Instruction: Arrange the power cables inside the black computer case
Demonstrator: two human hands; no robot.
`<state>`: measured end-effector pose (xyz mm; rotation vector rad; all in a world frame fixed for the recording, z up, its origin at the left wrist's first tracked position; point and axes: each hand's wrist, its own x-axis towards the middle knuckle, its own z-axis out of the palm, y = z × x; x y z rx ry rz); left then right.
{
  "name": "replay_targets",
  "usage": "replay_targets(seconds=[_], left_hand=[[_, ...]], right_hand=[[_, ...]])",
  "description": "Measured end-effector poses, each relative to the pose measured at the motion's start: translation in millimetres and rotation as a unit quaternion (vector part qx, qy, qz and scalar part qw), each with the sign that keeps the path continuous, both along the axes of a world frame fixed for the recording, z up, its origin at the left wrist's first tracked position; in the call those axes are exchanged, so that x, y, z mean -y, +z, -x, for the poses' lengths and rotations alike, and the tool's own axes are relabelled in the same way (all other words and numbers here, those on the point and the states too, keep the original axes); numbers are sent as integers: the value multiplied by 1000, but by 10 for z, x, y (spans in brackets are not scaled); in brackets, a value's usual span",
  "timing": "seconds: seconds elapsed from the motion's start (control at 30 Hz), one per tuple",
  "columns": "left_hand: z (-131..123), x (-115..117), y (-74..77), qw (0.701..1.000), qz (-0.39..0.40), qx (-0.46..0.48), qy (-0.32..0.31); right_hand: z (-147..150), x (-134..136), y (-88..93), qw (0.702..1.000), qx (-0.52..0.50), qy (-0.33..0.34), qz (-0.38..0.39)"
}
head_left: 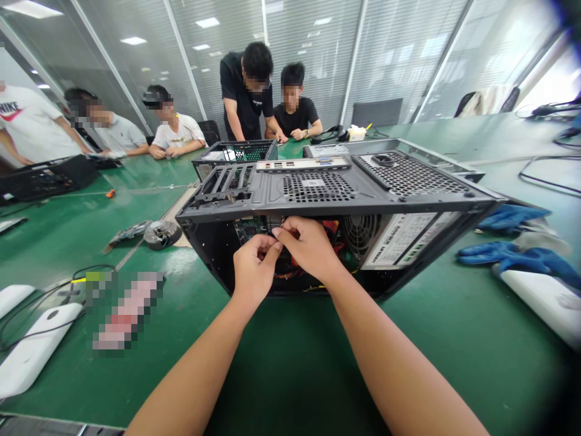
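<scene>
Long green table [181,315], slightly glossy, pale seam lines across it. Room behind: glass partition [308,36] with blinds, bright ceiling lights showing in it, dark chair [376,112] by the far edge. Five other people along the left and far sides, most bent over the table.

Main item: black computer case [272,194], on the table straight ahead of the wearer, vented panel with ports facing up, open side toward the wearer. Both hands at that opening: left hand [254,263] and right hand [313,242] each narrow, thumb and fingers drawn together, tips meeting; couldn't tell what, if anything, was pinched between. Fan grille [361,233] and coloured wires [338,248] inside, near the right hand.

Around it: circuit board [129,233] and round metal part [161,234] left of the case, small orange thing [110,194] farther off, white device [40,348] with a black cable near left, pixelated pinkish item beside it. Blue gloves [526,260] lay to the right, touching a white object [542,303].

Writing: "NIKE" on a white shirt [27,121], red swoosh below. White label [403,242] inside the case had dark print and green marks, turned sideways, too small to read.
</scene>
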<state>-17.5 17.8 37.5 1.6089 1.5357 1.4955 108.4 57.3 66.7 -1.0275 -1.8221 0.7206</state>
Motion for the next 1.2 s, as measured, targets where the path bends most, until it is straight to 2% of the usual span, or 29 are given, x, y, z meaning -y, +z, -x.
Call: replay_targets(seconds=[0.27,0.4,0.67,0.97,1.2], left_hand=[[28,-21,-5,999,11,0,-43],[14,-20,-1,999,13,19,-30],[-16,16,29,1000,-3,-19,5],[26,-33,-66,998,4,66,6],[-8,-3,-21,1000,-2,23,7]], right_hand=[[-3,2,-5,1000,-13,12,10],[1,-5,-17,1000,-6,3,0],[12,-18,-35,1000,-10,-5,-3],[9,-4,-15,1000,-9,-1,6],[2,3,8,1000,-15,11,15]])
